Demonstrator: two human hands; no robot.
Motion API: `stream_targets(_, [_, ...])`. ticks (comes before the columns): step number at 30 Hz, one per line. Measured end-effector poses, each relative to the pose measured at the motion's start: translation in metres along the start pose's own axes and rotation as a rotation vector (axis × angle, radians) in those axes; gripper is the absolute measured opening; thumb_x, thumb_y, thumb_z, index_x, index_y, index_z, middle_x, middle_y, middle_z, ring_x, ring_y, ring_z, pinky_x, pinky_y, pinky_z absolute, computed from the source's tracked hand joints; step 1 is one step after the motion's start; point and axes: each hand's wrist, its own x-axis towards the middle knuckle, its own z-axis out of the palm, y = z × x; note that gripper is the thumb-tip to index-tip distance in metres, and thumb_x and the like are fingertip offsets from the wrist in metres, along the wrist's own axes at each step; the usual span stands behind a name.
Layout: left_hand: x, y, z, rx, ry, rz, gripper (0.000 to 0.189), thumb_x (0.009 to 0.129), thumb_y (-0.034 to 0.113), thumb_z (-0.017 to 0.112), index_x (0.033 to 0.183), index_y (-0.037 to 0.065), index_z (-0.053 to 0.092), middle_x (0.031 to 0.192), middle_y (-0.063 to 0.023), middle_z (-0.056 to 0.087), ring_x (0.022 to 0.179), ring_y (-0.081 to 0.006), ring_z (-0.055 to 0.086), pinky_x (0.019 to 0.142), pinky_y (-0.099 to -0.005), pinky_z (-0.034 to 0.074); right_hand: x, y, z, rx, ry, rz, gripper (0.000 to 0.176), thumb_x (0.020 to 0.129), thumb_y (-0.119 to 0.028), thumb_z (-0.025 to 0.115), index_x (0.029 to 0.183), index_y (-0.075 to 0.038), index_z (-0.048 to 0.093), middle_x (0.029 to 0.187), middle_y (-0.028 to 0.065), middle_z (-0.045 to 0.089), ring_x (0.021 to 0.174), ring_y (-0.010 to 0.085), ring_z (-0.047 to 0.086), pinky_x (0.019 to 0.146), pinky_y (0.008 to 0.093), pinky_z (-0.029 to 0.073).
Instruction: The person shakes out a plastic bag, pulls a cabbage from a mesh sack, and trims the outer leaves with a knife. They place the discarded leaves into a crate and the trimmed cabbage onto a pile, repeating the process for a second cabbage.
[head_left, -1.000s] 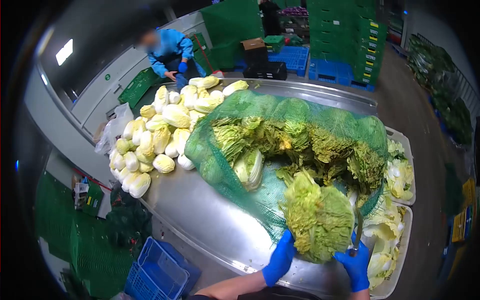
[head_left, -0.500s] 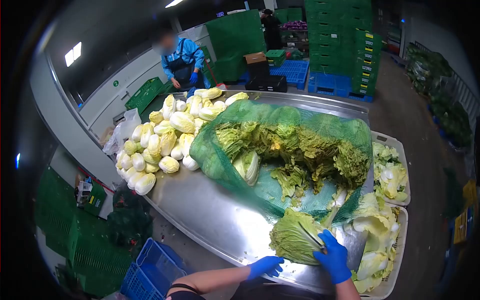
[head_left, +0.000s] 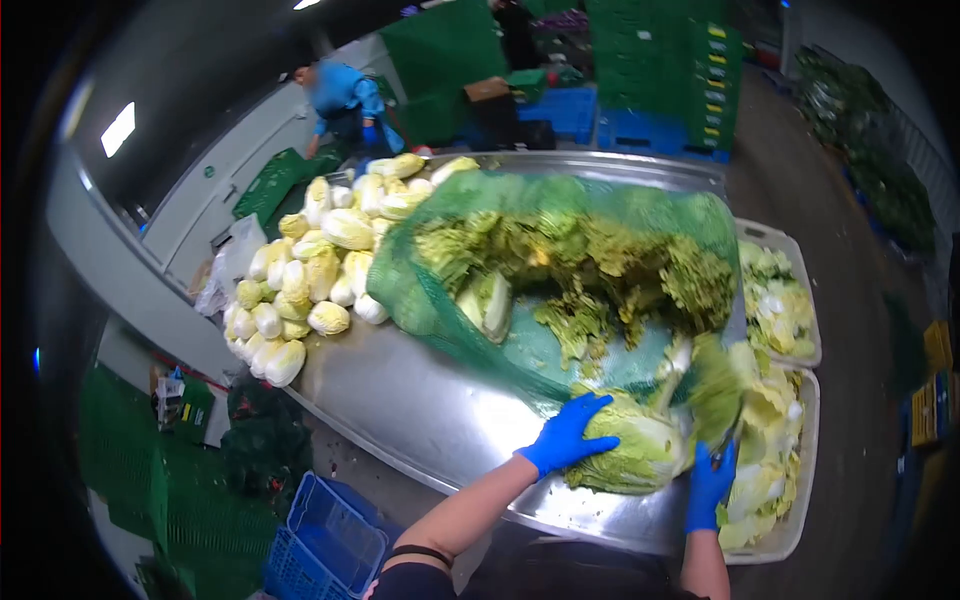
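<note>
Since half a second ago, the left hand [head_left: 568, 437] has come up from the table's near edge onto the cabbage [head_left: 640, 452]. The right hand [head_left: 710, 483] has slid off the top of that cabbage to its right end.

A long steel table [head_left: 400, 400] runs away from the viewer and fills the middle of the view. A green net sack [head_left: 420, 300] sprawls across most of it, open toward the viewer and stuffed with leafy, untrimmed heads. To the left of the sack lies a pile of trimmed cabbages [head_left: 310, 270], pale yellow and white. Two white tubs [head_left: 806, 470] stand along the table's right side, both heaped with loose leaves. A blue crate [head_left: 325, 530] sits on the floor at lower left. At the far end a co-worker [head_left: 345, 95] in a blue top bends over.

The cabbage lies on its side on the table's near right corner, just in front of the sack's mouth and beside the nearer tub. Both hands wear blue gloves. The left hand rests spread wide and flat on the cabbage's left half. The right hand is at the cabbage's right end, fingers up under a loose outer leaf; it is too blurred to tell whether it grips anything.
</note>
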Motion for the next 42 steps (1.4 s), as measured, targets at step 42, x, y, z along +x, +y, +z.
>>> stream_targets(42, [0.008,-0.007,0.009,-0.066,-0.09,-0.048,0.094,0.059,0.039,0.086,0.133,0.003,0.041,0.135,-0.0211,0.042,0.126,-0.0363,0.039,0.107,-0.0432,0.032,-0.069,-0.053,0.018,-0.84,-0.442,0.534,0.03,0.09,-0.026,0.049,0.105,0.001,0.048,0.076,0.0281,0.062,0.072,0.0456,0.061,0.065,0.0525,0.048])
